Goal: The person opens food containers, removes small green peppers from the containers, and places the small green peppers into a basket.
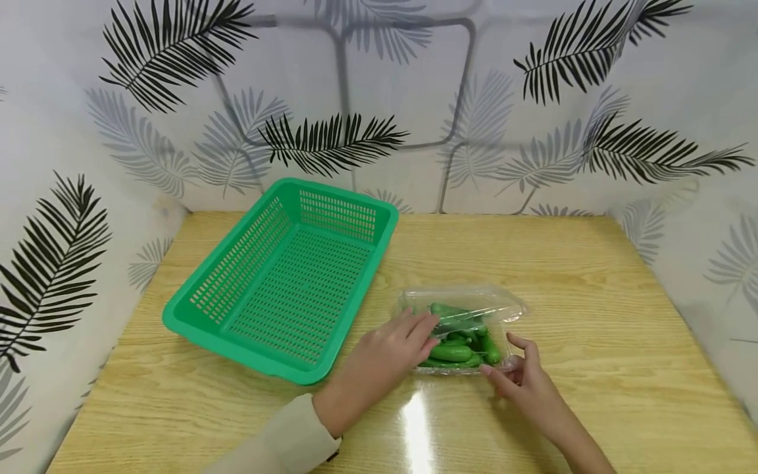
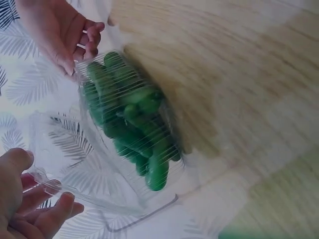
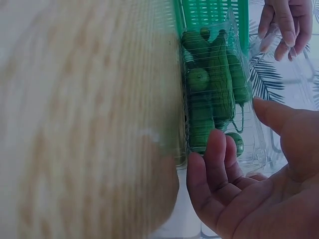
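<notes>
A clear plastic clamshell box [image 1: 508, 352] stands on the table with several green peppers [image 1: 453, 353] inside. Its transparent lid [image 1: 485, 303] is raised, tilted up at the far side. My left hand [image 1: 391, 349] is at the box's left end; in the left wrist view, thumb and fingers [image 2: 50, 216] pinch the lid's edge. At the opposite end, my right hand [image 1: 530, 388] holds the box by its near right corner, thumb on the near edge. Curled fingers of that hand [image 3: 214, 169] lie against the box's end in the right wrist view.
A green perforated plastic basket [image 1: 361, 309] stands left of the box, with nothing inside. The wooden table [image 1: 604, 316] extends to the right, and a leaf-patterned curtain [image 1: 403, 85] surrounds its back and sides.
</notes>
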Demonstrator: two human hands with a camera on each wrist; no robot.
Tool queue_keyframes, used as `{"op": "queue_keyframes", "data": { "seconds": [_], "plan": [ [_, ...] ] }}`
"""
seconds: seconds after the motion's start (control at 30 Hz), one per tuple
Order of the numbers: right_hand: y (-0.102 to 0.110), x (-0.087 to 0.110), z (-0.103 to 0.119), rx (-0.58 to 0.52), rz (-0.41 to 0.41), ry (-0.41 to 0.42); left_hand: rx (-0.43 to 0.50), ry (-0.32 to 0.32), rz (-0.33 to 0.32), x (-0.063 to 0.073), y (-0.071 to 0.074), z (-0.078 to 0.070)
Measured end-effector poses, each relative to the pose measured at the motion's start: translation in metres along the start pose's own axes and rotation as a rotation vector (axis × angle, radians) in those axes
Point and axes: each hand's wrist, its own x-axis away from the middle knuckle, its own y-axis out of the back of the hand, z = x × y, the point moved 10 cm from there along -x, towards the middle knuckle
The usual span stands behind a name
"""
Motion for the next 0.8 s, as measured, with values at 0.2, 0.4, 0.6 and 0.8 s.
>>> {"op": "queue_keyframes", "data": {
  "seconds": [0.2, 0.4, 0.6, 0.8],
  "plan": [
    [0.002, -0.001, 0.002, 0.041, 0.001, 0.015, 0.091, 0.094, 0.050, -0.011, 0.007, 0.015],
    [0.001, 0.000, -0.001, 0.036, 0.021, -0.003, 0.132, 0.136, 0.084, -0.030, 0.020, 0.029],
    [0.001, -0.001, -0.007, 0.050, 0.030, -0.024, 0.008, 0.151, 0.106, -0.044, 0.024, 0.039],
    [0.000, 0.000, -0.007, 0.052, 0.033, -0.021, -0.146, 0.151, 0.159, -0.060, 0.021, 0.049]
  ]
}}
